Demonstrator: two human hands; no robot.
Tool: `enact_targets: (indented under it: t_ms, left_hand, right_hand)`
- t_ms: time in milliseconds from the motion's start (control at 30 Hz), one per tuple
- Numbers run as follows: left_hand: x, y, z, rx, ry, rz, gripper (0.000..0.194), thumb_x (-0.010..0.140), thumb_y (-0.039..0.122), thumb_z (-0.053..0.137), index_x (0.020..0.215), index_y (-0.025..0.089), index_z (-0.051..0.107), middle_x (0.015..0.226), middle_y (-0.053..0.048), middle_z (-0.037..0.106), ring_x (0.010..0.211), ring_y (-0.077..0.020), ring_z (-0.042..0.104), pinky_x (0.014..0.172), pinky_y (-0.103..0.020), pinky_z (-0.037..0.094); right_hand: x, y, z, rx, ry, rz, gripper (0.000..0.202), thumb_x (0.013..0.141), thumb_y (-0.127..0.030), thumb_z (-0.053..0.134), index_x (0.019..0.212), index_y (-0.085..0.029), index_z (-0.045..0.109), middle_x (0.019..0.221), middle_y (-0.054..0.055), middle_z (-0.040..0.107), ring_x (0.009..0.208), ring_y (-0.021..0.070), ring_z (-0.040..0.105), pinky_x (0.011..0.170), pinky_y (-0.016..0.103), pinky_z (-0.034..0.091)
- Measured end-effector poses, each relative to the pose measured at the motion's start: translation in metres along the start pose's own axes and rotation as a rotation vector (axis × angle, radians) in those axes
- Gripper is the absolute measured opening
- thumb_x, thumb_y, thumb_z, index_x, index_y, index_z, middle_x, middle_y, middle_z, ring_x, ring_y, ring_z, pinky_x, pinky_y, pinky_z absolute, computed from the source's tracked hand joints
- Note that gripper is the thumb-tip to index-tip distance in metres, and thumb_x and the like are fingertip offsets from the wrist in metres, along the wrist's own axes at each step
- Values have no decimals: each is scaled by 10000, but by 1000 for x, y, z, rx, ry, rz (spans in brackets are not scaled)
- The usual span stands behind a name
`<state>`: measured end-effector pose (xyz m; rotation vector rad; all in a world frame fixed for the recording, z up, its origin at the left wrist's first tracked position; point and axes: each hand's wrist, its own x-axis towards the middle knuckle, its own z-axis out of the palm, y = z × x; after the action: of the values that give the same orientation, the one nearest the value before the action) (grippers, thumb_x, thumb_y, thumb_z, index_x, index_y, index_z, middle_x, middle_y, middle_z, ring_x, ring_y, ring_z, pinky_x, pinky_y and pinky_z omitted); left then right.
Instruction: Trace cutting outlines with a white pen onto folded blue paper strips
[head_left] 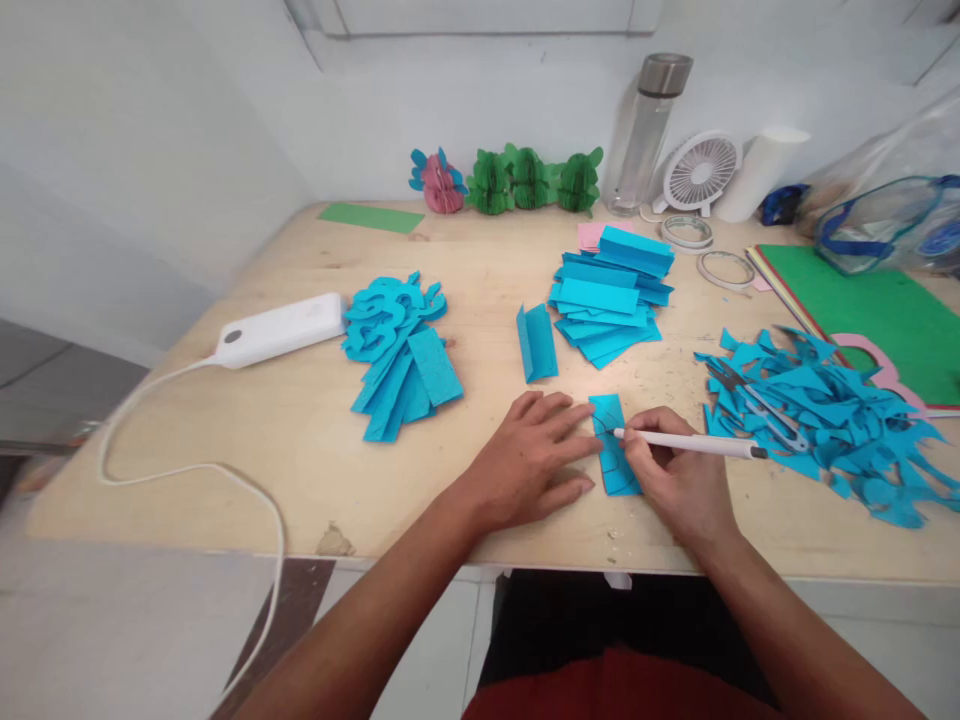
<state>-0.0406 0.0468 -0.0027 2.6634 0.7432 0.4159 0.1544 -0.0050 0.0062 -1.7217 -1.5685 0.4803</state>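
Note:
A small blue paper rectangle [616, 478] lies near the table's front edge, with dark curved lines drawn on it. My left hand [529, 462] rests flat, fingers spread, its fingertips touching the paper's left edge. In my right hand [686, 490] is a white pen [690, 441], its tip on the paper and its dark end pointing right. Just beyond, a folded blue paper [538, 343] stands partly open. Behind it is a pile of folded blue papers [600, 295]. Left of my hands lie blue cut-out shapes [390, 315] and a fan of blue paper pieces [412, 385].
Blue scraps [840, 400] with scissors [757, 405] on them lie at right, beside green sheets [892, 310]. A white power strip [281, 330] with a cord is at left. Along the wall stand paper ornaments [529, 180], a glass bottle [641, 150] and a small fan [703, 172].

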Motion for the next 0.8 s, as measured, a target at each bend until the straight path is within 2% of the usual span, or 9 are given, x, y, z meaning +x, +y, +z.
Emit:
enact_targets:
  t_ms: [600, 800]
  left_hand:
    - [0, 0, 1, 23, 6, 3, 351, 914, 434, 533, 1218, 278, 617, 1439, -67, 498, 1305, -300, 401, 1114, -525, 261]
    - [0, 0, 2, 14, 18, 8, 364, 908, 428, 545, 1233, 276, 610, 1448, -68, 492, 1302, -304, 404, 1113, -529, 267]
  right_hand:
    - [2, -2, 5, 6, 1, -54, 146, 859, -324, 533, 802, -219, 617, 715, 3, 682, 626, 152, 606, 581, 269, 444]
    - [4, -3, 6, -10, -12, -83, 156, 867, -334, 531, 841, -228, 642, 772, 16, 711, 713, 179, 647, 653, 295, 474]
